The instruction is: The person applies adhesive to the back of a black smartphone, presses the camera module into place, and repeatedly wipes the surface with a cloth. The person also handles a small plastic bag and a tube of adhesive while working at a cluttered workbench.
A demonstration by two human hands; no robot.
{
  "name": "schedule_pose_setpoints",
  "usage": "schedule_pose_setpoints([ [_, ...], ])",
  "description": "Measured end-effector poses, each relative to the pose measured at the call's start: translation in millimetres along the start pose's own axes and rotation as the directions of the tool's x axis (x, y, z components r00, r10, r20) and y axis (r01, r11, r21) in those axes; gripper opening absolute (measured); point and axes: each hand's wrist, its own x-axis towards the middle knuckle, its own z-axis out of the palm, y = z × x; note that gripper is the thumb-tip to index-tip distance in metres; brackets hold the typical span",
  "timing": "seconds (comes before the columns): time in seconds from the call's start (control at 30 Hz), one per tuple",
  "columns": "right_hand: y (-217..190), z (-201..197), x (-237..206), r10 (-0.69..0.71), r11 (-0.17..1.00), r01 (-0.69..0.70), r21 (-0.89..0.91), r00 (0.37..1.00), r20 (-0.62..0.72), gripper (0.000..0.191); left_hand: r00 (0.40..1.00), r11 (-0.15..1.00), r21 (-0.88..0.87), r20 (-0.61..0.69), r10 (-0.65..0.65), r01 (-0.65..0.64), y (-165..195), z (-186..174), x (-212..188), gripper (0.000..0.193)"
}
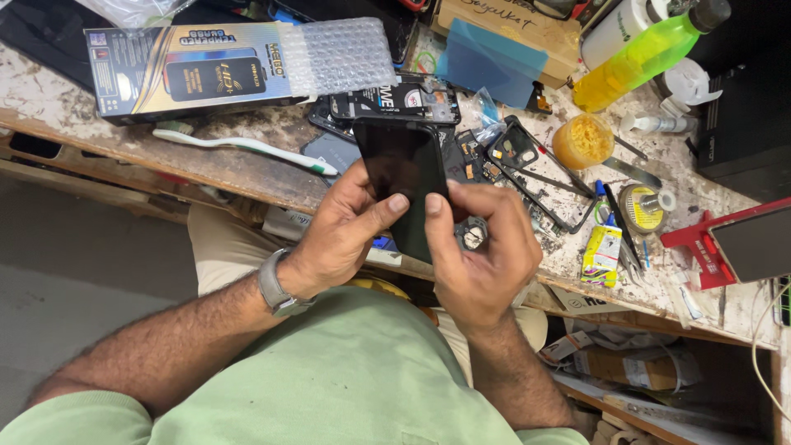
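Holding one black phone (404,177) upright above the counter (247,165) edge, my left hand (346,227) and right hand (482,247) each close a grip on it, thumbs pressing its glass. One toothbrush (247,146) lies at ten o'clock, one yellow-green bottle (638,58) at two.

Clutter crowded the workbench (247,165) beyond the phone (404,177): a long box (189,70) and toothbrush (247,147) to the left, phone frames (535,173), a small jar (582,140) and green bottle (643,53) to the right. Open room lay only below the bench edge, leftward.
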Motion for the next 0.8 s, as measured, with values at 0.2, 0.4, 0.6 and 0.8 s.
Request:
schedule_pose_setpoints([
  [0.2, -3, -1, 9, -0.003, 1.000, 0.003, 0.013, 1.000, 0.004, 0.018, 0.999, 0.996, 0.094, 0.040, 0.002, -0.006, 3, 0, -3, 0.035],
  [0.4, -4, 2, 9, -0.114, 0.988, 0.114, -0.101, 0.993, 0.006, 0.014, 0.999, 0.983, 0.184, 0.037, 0.014, -0.020, 6, 1, -4, 0.037],
  [0.6, 6, 0, -2, 0.216, 0.931, -0.234, 0.280, 0.972, 0.094, 0.028, 1.000, 0.999, 0.052, -0.020, -0.013, 0.014, 13, -3, -2, 0.029],
  [0.8, 30, -11, -14, 0.451, 0.506, -0.572, 0.646, 0.814, 0.367, 0.016, 1.000, 0.995, 0.101, 0.016, 0.000, -0.002, 23, -7, -1, 0.033],
])
